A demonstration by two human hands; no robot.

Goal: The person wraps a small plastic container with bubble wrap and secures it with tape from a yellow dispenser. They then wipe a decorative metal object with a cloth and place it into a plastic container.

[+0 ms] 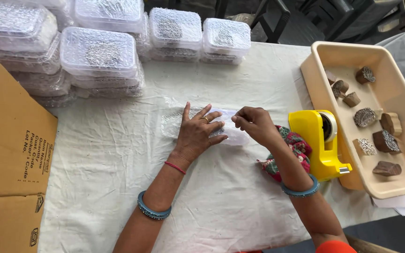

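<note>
Left hand (197, 132) spread flat, pressing down on clear bubble-wrapped parcel (233, 133); right hand (255, 123) pinched closed on its edge, yellow plastic tape dispenser (316, 143) just right.

left hand (197, 133) flat, fingers spread — right hand (255, 123) fingers pinched

stacked containers (100, 56) behind, tape dispenser (318, 143) right

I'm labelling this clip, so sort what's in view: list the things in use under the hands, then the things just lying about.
In use:
- left hand, flat on the bubble-wrapped packet
- right hand, fingers pinching the packet's edge
- white cloth under it

Lying about:
- yellow tape dispenser
- beige tray of carved wooden blocks
- stacked wrapped clear boxes
- cardboard box
- patterned cloth
</note>
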